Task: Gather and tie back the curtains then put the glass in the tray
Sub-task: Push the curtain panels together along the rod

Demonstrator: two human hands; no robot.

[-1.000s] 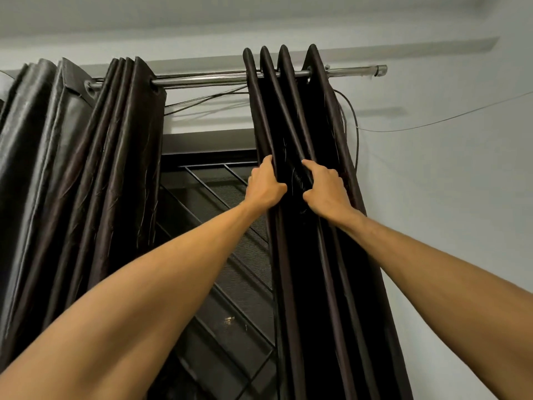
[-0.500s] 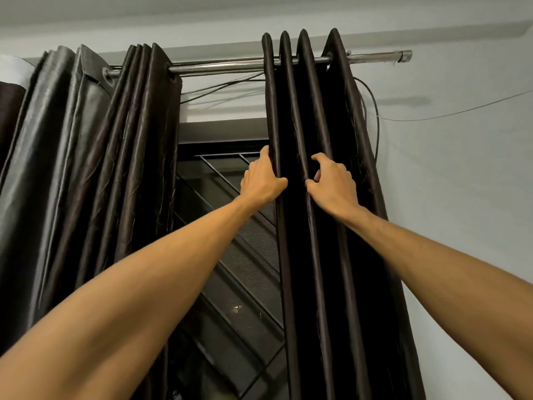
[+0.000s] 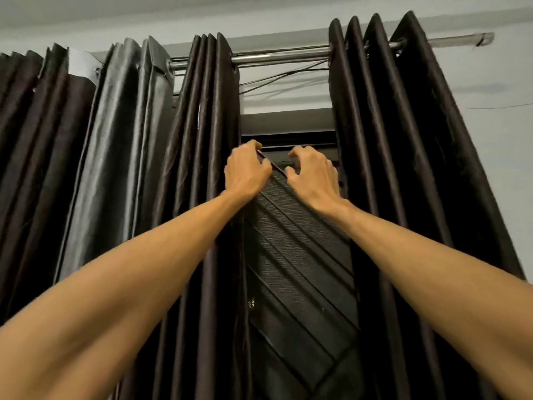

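Both hands are raised in the gap between the curtains, in front of the dark window grille (image 3: pixel 302 255). The left hand (image 3: pixel 246 171) sits against the inner edge of the left curtain (image 3: pixel 207 140) with its fingers curled; I cannot tell whether it pinches cloth. The right hand (image 3: pixel 313 171) is hooked, thumb and fingers apart, holding nothing, just left of the right curtain (image 3: pixel 383 140), which hangs bunched near the right end of the rod (image 3: pixel 282 54). To gather well, take the left curtain's leading fold firmly. Slide its eyelets left along the rod evenly rather than tugging downward. Neither glass nor tray is in view.
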